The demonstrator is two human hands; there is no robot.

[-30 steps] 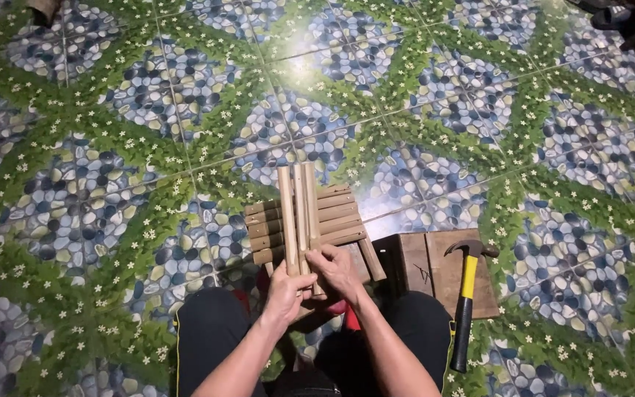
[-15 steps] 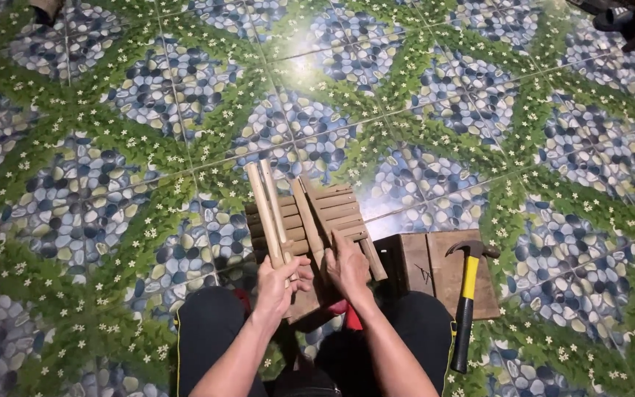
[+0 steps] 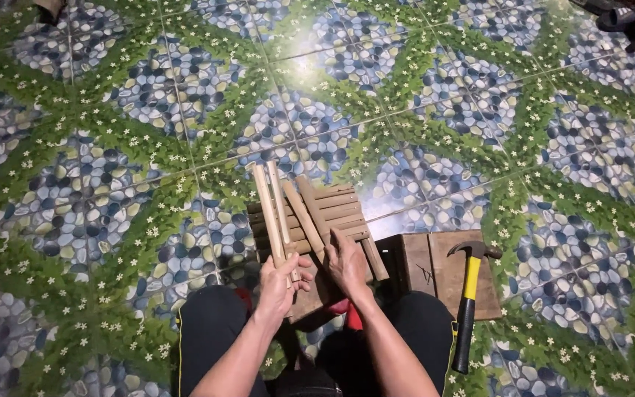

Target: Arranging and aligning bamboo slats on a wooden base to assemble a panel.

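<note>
My left hand (image 3: 281,283) grips two pale wooden sticks (image 3: 270,209) near their lower ends; they point up and away from me. My right hand (image 3: 347,265) lies flat on two more sticks (image 3: 310,209) that rest slanted across a small slatted wooden frame (image 3: 339,206) on the floor. The frame sits just in front of my knees, its near part hidden under my hands.
A hammer (image 3: 468,294) with a yellow and black handle lies on a brown wooden board (image 3: 424,268) to the right of the frame. My legs in dark trousers (image 3: 214,331) fill the bottom. The floor is patterned tile (image 3: 112,184). Dark objects (image 3: 626,18) sit at the top right.
The bundle of sticks held upright together has been split: my left hand carried two leftwards, and my right hand laid the others down on the frame.
</note>
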